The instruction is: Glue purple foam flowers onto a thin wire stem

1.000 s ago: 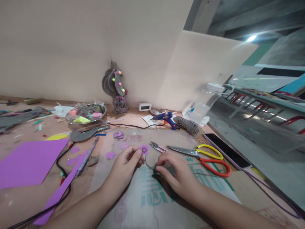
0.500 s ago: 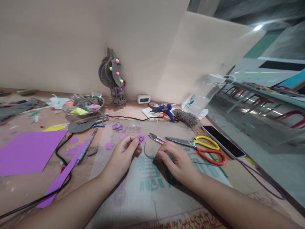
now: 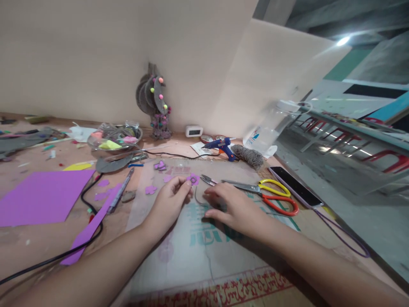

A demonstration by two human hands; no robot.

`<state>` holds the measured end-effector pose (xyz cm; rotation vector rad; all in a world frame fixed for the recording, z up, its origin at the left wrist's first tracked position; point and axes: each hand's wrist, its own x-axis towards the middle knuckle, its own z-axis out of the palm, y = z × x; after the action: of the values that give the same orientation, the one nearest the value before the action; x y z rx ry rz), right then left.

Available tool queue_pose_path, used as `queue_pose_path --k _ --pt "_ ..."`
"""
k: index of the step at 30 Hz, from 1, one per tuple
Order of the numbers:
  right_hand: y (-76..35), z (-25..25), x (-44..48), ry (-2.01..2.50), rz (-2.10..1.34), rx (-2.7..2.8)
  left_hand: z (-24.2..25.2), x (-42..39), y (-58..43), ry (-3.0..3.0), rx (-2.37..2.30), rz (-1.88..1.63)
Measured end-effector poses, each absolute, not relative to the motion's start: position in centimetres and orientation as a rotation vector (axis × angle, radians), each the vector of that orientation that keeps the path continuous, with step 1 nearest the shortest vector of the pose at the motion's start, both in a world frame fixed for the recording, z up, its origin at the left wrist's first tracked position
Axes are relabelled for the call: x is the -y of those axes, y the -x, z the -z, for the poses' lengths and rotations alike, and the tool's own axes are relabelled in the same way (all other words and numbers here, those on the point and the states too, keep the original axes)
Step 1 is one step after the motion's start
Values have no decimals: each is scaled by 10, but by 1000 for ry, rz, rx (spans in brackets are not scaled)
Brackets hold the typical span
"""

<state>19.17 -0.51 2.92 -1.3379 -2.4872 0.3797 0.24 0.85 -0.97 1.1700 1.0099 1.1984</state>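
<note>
My left hand [image 3: 172, 199] pinches a purple flower cutout [image 3: 193, 179] between thumb and fingertips, with a small grey yarn ring on its face. From the flower a strand of grey yarn [image 3: 197, 197] curves down towards my right hand [image 3: 234, 209]. That hand hovers over the printed plastic sheet [image 3: 172, 264], thumb and fingers apart, with nothing visibly held. Just beyond its fingers lie small thread snips [image 3: 207, 179] and large scissors [image 3: 259, 188] with yellow and red handles. More purple flower pieces [image 3: 151, 189] rest left of the flower.
A purple sheet [image 3: 44, 198], a purple strip [image 3: 87, 234], a pen [image 3: 120, 190] and a black cord [image 3: 47, 259] lie left. Behind are a metal bowl [image 3: 115, 149], a hanging grey ornament [image 3: 153, 100], a glue gun [image 3: 223, 148] and grey yarn [image 3: 248, 156]. A phone [image 3: 295, 186] and a bottle [image 3: 266, 130] stand right.
My right hand's fingers have spread from a pinch, and the hand has shifted slightly left. My left hand still holds the flower. The whole view has shifted a little.
</note>
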Motion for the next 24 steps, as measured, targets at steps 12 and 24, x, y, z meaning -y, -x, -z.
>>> queue_pose_path --k 12,24 --pt "-165 -17 3 1150 -512 2516 11 -8 -1 -1168 -1039 -1201" --pt "-178 -22 -3 1239 -525 2248 4 1 -2 -1408 -1026 -988"
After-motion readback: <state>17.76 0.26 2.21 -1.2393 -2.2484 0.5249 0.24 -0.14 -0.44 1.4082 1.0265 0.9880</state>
